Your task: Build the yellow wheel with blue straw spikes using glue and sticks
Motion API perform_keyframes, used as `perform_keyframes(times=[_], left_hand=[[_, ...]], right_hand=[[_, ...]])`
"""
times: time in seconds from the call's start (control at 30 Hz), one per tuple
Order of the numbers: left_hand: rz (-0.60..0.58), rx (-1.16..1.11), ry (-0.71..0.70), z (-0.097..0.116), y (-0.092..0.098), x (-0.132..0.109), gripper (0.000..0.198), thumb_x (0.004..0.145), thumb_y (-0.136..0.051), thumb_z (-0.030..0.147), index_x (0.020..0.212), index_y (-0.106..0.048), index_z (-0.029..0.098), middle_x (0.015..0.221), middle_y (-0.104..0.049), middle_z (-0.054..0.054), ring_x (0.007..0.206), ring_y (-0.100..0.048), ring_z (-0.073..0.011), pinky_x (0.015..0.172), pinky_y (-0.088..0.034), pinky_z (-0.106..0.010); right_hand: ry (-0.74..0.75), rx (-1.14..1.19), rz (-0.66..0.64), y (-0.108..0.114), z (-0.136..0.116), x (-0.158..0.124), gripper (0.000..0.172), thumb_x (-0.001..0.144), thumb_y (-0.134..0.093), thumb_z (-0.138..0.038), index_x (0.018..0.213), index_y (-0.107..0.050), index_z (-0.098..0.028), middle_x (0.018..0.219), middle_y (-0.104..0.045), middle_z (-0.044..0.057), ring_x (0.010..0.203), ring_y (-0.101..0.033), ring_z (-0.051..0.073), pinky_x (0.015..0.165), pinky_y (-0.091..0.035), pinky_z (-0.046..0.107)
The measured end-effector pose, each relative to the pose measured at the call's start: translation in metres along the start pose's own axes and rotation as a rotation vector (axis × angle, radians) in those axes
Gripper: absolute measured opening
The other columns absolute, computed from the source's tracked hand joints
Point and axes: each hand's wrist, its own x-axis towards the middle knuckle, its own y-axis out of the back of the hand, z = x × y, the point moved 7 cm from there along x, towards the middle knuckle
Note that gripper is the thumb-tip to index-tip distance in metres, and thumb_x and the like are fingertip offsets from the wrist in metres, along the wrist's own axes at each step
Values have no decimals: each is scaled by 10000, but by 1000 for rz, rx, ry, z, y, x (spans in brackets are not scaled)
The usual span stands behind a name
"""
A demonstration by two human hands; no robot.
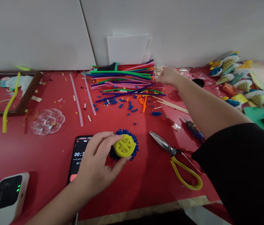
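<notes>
From the wearer's head, above the near edge of the red tabletop (pixel 122 190), the single camera looks forward and down toward the white panelled wall (pixel 40 34) along the far edge. It sits close over the work: the left hand (pixel 96 159) looms large, the right hand (pixel 168 76), by the far edge, looks smaller, and the near edge slants across the bottom.
</notes>
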Motion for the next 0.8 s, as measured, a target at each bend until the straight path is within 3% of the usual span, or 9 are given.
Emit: perform_keyframes(times=[0.1, 0.17, 0.23, 0.33, 0.47, 0.57, 0.8], left_hand=[[17, -29, 37, -1, 0, -2, 402, 873, -723, 308, 1214, -536, 208, 1203, -591, -111, 1141, -609, -251, 988, -531, -393], [15, -90, 59, -2, -2, -2, 448, 863, -742, 369, 1207, -512, 198, 1236, -588, -122, 1179, -599, -260, 1010, -515, -394], [2, -161, 83, -2, -5, -2, 457, 869, -731, 383, 1206, -488, 192, 1210, -602, -116, 1150, -614, -248, 987, -518, -380], [-3, -189, 96, 0, -6, -2, 434, 870, -720, 386, 1188, -493, 198, 1120, -611, -88, 1041, -623, -228, 913, -525, -370], [-37, -165, 119, 0, -5, -1, 437, 822, -771, 458, 1123, -551, 231, 1033, -615, -56, 972, -599, -239, 840, -502, -382], [-35, -214, 149, -2, -5, 0, 459, 764, -824, 478, 1077, -578, 249, 983, -622, -36, 915, -597, -234, 787, -486, -370], [-59, -367, 205, -7, -11, 0, 524, 695, -886, 480, 1063, -582, 263, 985, -619, -11, 902, -609, -212, 799, -482, -362]], right_hand=[[-156, -106, -55, 19, -15, -22, 431, 804, -626, -275, 432, -496, -103, 580, -602, 22, 739, -624, 97, 658, -361, 269], [-185, -105, -55, 35, -40, -48, 333, 821, -629, -246, 536, -549, -92, 573, -591, 16, 644, -546, 61, 608, -322, 266], [-168, 102, -129, 42, -73, -82, 247, 842, -588, -189, 609, -570, -111, 529, -540, -19, 534, -453, 32, 556, -311, 239], [-191, 445, -465, 28, -119, -142, 163, 822, -601, -163, 660, -607, -146, 521, -546, -32, 480, -455, 45, 501, -339, 210], [-256, 481, -772, 11, -144, -202, 106, 757, -654, -202, 654, -640, -180, 503, -530, -58, 442, -420, 58, 445, -314, 213], [-183, 471, -875, 3, -150, -217, 82, 742, -652, -250, 701, -681, -184, 579, -568, -60, 497, -436, 54, 473, -316, 206], [3, 435, -986, -8, -171, -219, 81, 731, -616, -227, 726, -682, -181, 665, -641, -42, 612, -535, 80, 576, -391, 220]])
